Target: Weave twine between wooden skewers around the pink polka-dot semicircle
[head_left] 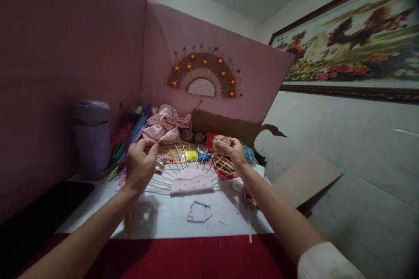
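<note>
one twine ball (pixel 220 144) sits in the curled right hand (pixel 234 150) at 1 o'clock; left hand (pixel 141 162) is pinched closed at 11, maybe tensioning its end, can't tell; stick fan (pixel 192 184) lies flat at 12.

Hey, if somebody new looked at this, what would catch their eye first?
Probably the brown, semicircular fan decoration with red-and-yellow flowers, up on the pink board facing the person. Next might be the pink polka-dot half-circle ringed by thin sticks on the table below, with the right hand holding a ball of twine above. The framed horse picture at upper right also stands out.
</note>
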{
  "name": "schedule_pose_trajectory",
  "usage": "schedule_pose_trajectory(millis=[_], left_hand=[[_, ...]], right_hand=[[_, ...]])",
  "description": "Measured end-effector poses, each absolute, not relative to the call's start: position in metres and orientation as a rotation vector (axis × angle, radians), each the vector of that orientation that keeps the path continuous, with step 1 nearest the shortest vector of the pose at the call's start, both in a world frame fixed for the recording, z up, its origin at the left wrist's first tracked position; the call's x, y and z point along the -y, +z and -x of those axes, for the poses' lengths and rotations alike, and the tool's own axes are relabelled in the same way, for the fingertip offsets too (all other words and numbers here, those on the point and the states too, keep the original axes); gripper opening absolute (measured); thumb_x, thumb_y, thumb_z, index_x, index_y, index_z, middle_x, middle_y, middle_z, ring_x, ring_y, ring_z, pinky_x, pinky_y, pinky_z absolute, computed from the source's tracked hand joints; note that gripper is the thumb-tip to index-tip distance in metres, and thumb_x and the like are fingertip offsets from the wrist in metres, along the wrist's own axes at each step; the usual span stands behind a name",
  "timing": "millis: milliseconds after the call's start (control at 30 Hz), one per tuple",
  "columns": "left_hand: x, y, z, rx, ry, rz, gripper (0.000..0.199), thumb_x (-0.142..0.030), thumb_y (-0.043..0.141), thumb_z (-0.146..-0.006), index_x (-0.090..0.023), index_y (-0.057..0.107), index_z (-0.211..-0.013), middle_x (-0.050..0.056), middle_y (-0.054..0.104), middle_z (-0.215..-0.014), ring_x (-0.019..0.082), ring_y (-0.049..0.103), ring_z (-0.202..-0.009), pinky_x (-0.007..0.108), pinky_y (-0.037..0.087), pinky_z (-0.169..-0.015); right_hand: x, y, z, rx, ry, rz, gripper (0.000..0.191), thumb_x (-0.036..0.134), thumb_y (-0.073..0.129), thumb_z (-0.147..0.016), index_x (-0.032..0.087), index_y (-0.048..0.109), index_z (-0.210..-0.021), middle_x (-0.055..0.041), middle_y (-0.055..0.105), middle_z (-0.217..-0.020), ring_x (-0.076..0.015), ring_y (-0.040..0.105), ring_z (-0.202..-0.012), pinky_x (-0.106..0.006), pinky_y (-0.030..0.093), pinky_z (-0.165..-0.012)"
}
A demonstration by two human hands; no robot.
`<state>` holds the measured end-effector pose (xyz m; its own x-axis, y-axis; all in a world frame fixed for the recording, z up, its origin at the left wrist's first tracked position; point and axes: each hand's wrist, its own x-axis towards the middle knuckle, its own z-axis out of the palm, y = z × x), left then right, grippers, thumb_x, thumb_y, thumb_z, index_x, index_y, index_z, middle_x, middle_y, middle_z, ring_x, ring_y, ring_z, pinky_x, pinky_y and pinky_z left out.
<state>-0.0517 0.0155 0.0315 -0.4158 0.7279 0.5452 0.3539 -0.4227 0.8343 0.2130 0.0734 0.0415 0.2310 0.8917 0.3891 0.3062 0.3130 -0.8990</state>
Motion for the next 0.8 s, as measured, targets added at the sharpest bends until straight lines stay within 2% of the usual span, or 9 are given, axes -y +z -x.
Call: schedule_pose_trajectory(millis=[133, 333, 433, 533, 667, 800], left_hand=[[-0.005, 0.039, 0.05, -1.723, 2.179, -1.652, 0.012, -0.03, 0.054, -0.075, -0.019, 0.057, -0.078, 0.001, 0.051, -0.074, 0.017, 0.05, -0.073, 0.029, 0.039, -0.068], [0.011, 0.042, 0.046, -1.631, 2.324, -1.813, 0.006, -0.022, 0.057, -0.076, -0.02, 0.056, -0.081, 0.002, 0.053, -0.079, 0.017, 0.052, -0.078, 0.029, 0.04, -0.07], [0.014, 0.041, 0.044, -1.541, 2.322, -1.949, 0.01, -0.016, 0.058, -0.075, -0.02, 0.056, -0.083, 0.002, 0.054, -0.078, 0.017, 0.05, -0.08, 0.03, 0.04, -0.072], [0.014, 0.04, 0.044, -1.541, 2.3, -1.998, 0.013, -0.013, 0.058, -0.074, -0.019, 0.055, -0.085, 0.002, 0.054, -0.078, 0.017, 0.05, -0.08, 0.031, 0.04, -0.073], [0.015, 0.037, 0.043, -1.529, 2.286, -2.031, 0.013, -0.013, 0.059, -0.074, -0.019, 0.055, -0.085, 0.002, 0.054, -0.079, 0.016, 0.049, -0.08, 0.032, 0.04, -0.074], [0.017, 0.036, 0.039, -1.518, 2.235, -2.065, 0.013, -0.012, 0.057, -0.075, -0.019, 0.054, -0.085, 0.002, 0.055, -0.078, 0.017, 0.049, -0.082, 0.033, 0.04, -0.075]], right_hand=[[-0.146, 0.05, -0.193, 1.353, 0.375, 1.41, 0.055, 0.049, 0.067, -0.051, 0.014, 0.053, -0.091, -0.0099, 0.063, -0.09, -0.022, 0.06, -0.08, -0.031, 0.046, -0.068], [-0.209, 0.045, -0.172, 1.614, 0.268, 1.589, 0.045, 0.037, 0.067, -0.055, 0.013, 0.059, -0.093, -0.0117, 0.064, -0.094, -0.0241, 0.059, -0.087, -0.031, 0.043, -0.074], [-0.215, 0.036, -0.168, 1.824, 0.267, 1.581, 0.041, 0.027, 0.069, -0.053, 0.016, 0.062, -0.093, -0.0075, 0.066, -0.095, -0.0216, 0.059, -0.089, -0.026, 0.042, -0.074], [-0.214, 0.03, -0.166, 1.97, 0.228, 1.562, 0.038, 0.026, 0.068, -0.058, 0.02, 0.063, -0.095, -0.0032, 0.066, -0.096, -0.0192, 0.059, -0.089, -0.024, 0.042, -0.075], [-0.206, 0.03, -0.168, 2.029, 0.128, 1.598, 0.032, 0.034, 0.058, -0.071, 0.023, 0.062, -0.1, -0.0047, 0.064, -0.101, -0.0197, 0.057, -0.092, -0.026, 0.041, -0.076], [-0.188, 0.036, -0.18, 2.023, 0.01, 1.648, 0.031, 0.036, 0.053, -0.075, 0.021, 0.061, -0.102, -0.0078, 0.06, -0.104, -0.0201, 0.054, -0.096, -0.027, 0.038, -0.077]])
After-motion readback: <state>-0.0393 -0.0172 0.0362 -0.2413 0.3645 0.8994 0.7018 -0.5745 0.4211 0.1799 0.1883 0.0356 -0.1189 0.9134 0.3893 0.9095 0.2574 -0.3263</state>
